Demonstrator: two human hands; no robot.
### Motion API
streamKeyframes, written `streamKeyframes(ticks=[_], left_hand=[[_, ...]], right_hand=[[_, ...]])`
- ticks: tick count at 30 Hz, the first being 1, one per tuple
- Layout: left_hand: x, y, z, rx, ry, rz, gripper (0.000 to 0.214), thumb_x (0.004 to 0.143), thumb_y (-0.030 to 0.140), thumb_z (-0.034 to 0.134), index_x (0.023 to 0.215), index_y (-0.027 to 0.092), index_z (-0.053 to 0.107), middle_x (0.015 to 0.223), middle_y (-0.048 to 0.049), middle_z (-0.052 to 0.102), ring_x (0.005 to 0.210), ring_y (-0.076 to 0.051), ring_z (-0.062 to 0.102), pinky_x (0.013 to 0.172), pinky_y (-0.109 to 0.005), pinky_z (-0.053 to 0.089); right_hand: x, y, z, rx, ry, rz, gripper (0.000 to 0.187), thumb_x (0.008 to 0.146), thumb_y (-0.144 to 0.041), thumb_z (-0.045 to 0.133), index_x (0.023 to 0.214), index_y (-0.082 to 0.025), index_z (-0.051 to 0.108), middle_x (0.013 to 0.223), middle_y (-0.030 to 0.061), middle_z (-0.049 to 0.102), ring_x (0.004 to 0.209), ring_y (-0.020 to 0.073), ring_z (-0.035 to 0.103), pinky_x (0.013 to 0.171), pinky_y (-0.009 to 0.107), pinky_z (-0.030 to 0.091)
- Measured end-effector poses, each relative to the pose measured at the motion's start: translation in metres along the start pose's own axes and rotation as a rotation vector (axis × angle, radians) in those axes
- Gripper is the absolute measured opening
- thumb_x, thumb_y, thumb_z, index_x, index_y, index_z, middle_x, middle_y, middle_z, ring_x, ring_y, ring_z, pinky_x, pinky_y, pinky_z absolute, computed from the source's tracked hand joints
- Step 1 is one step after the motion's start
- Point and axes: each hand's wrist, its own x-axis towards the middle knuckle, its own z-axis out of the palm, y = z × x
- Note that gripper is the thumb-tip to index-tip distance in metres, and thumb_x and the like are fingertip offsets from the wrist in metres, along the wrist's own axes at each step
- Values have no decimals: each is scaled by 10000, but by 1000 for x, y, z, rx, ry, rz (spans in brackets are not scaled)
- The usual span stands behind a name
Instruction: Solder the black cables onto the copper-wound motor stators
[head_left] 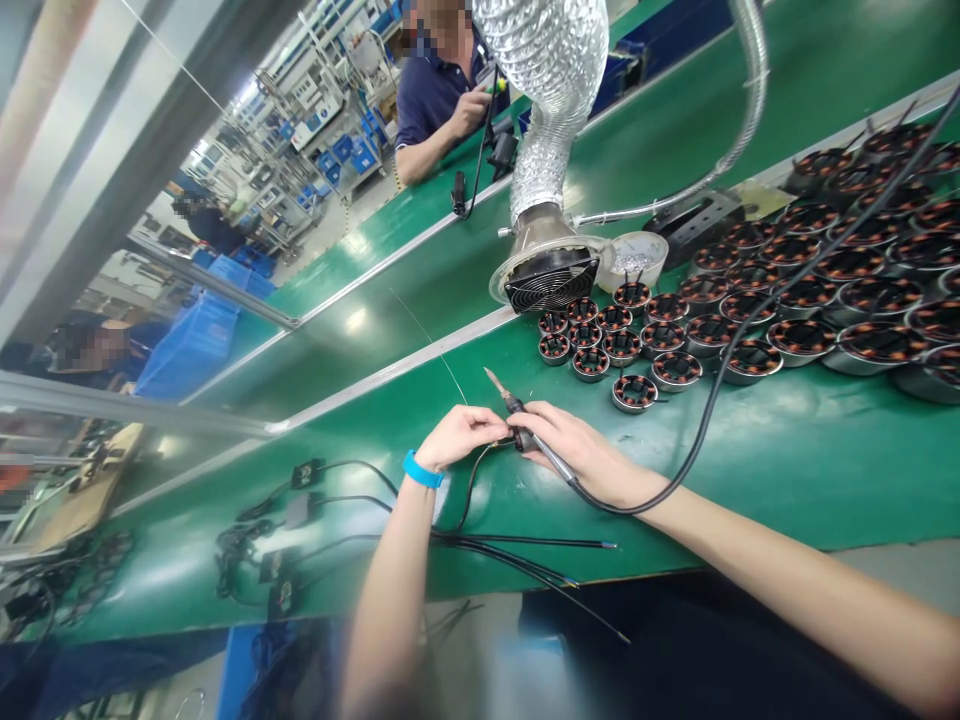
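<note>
My right hand [581, 452] is closed round a soldering iron [517, 410], its tip pointing up and left over the green bench [787, 460]. The iron's black cord [720, 380] loops away to the right. My left hand [461, 435], with a blue wristband [421, 470], pinches a thin black wire [472, 480] right beside the iron's handle. More black wires [525, 548] lie on the bench below my hands. Several round motor stators [634, 392] with copper windings sit just beyond the iron.
A fume duct with a fan grille [551, 280] hangs above the stators, and a white bowl [637, 258] stands beside it. Black cabled parts [289, 510] lie at the left. A person in a dark shirt [439, 95] works across the bench.
</note>
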Motion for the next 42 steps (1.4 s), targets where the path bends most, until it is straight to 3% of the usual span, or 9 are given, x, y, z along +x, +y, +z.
streamKeyframes(ticks=[7,12,16,20,26,30,34,42], left_hand=[[-10,-8,-12,3,34,45,337,676,395,867,700,114,684,791,-5,561,702,-100,507,689,-245,401],[-9,-2,-2,12,19,-31,380,670,431,861,810,116,701,757,2,598,653,-92,488,657,-243,384],[-5,5,6,72,12,-34,377,692,456,836,751,116,684,731,-1,604,660,-101,500,663,-247,387],[-6,7,2,56,-33,-50,397,674,462,845,754,113,674,704,7,598,625,-87,478,632,-235,375],[-10,4,-4,104,7,-80,417,648,470,859,747,126,645,654,28,569,593,-85,463,598,-229,363],[-11,3,-6,300,28,17,336,773,458,773,763,134,684,740,-2,593,654,-107,495,622,-242,377],[-11,2,-8,412,-57,147,314,907,420,637,783,147,729,831,-40,625,795,-146,568,748,-266,421],[-12,-5,-7,320,100,141,328,734,427,823,773,138,672,812,-5,587,629,-89,455,583,-236,346]], right_hand=[[0,6,3,51,-12,25,430,945,-119,549,1346,-228,441,1189,114,543,1016,251,603,855,384,543],[0,5,4,42,-14,22,417,950,-120,555,1339,-219,444,1187,121,537,1003,255,587,843,392,533],[-1,4,2,36,-6,5,416,962,-118,535,1350,-232,436,1198,123,534,1041,263,584,856,400,533],[0,3,2,43,-15,6,420,967,-123,526,1362,-234,432,1195,124,535,1033,261,586,859,408,537],[1,5,5,46,-26,5,409,978,-129,511,1368,-225,436,1178,124,536,1013,253,578,851,407,535],[1,6,6,49,-28,7,406,973,-128,526,1360,-222,444,1170,119,535,1005,250,576,849,401,529],[1,6,6,61,-31,10,424,973,-120,515,1374,-234,439,1175,115,536,993,240,580,844,389,529],[1,7,4,73,-23,5,411,967,-128,520,1360,-232,462,1159,114,548,966,232,595,822,370,539]])
